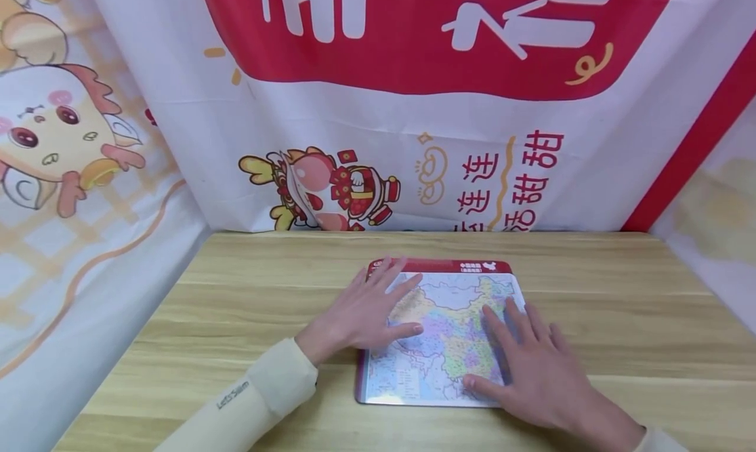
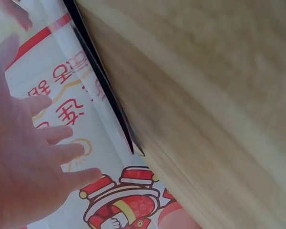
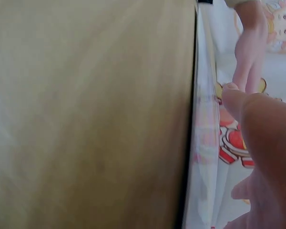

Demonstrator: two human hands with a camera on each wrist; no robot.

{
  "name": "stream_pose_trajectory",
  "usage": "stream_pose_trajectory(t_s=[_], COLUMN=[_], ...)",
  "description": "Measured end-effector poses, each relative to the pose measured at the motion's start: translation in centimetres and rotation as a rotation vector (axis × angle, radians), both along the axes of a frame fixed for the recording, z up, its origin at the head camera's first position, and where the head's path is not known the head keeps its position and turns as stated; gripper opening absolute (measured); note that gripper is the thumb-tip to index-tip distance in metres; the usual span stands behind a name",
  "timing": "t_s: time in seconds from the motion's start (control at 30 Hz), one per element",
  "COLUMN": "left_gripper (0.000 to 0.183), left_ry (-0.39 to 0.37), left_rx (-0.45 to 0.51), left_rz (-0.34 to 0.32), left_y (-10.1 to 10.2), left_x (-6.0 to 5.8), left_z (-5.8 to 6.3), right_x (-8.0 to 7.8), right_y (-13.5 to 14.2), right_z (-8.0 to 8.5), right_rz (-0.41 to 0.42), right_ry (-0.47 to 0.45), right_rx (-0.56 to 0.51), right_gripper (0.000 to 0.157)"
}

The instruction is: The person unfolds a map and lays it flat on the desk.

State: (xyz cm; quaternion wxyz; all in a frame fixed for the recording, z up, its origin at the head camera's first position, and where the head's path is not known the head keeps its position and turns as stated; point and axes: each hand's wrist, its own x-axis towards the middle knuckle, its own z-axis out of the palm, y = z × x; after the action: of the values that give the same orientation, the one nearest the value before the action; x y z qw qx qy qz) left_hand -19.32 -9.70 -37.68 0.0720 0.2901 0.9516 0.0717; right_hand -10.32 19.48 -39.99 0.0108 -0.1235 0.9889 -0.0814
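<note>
A flat map board point(image 1: 455, 334) with rounded corners, a red strip along its top and a pastel-coloured map lies on the wooden table. Over its left side spreads my left hand point(image 1: 366, 311), fingers apart and nearly straight. My right hand point(image 1: 540, 373) spans the lower right edge with fingers spread, covering part of the map. Whether the palms press on the board is hard to tell. The left wrist view shows my left hand point(image 2: 28, 152) beside the board's thin dark edge point(image 2: 102, 76). In the right wrist view my right hand point(image 3: 269, 152) is above the glossy surface.
The wooden table point(image 1: 236, 308) extends around the board on all sides. A white cloth with red and cartoon prints point(image 1: 366, 111) hangs behind the table's far edge. Another printed cloth point(image 1: 71, 176) hangs at the left.
</note>
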Motion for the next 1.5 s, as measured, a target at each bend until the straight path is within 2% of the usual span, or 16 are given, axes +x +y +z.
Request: stream_pose_trajectory(t_s=[0.27, 0.5, 0.73, 0.87, 1.27, 1.5], left_gripper=[0.086, 0.083, 0.083, 0.084, 0.087, 0.086], left_ry=[-0.131, -0.231, -0.246, -0.248, -0.258, -0.257], left_rx=[-0.032, -0.062, -0.122, -0.15, -0.176, -0.176], left_rz=[-0.029, -0.04, -0.033, -0.029, -0.036, -0.046], left_y=[-0.2, 0.2, 0.4, 0.1, -0.8, -1.1], left_x=[-0.8, -0.8, -0.8, -0.7, -0.4, 0.3], left_z=[-0.1, -0.2, -0.5, -0.5, -0.2, -0.1], right_x=[0.7, 1.1, 1.4, 1.2, 0.5, 0.1], right_y=[-0.9, -0.9, -1.0, -0.9, 0.2, 0.5], right_z=[-0.4, -0.9, -1.2, -1.1, -1.1, -1.0], right_rz=[0.0, -0.021, -0.017, -0.014, -0.007, -0.014], right_ry=[-0.098, -0.157, -0.144, -0.172, -0.203, -0.241], right_rx=[-0.005, 0.0, -0.016, -0.028, -0.047, -0.043], right_gripper=[0.119, 0.122, 0.121, 0.122, 0.12, 0.119])
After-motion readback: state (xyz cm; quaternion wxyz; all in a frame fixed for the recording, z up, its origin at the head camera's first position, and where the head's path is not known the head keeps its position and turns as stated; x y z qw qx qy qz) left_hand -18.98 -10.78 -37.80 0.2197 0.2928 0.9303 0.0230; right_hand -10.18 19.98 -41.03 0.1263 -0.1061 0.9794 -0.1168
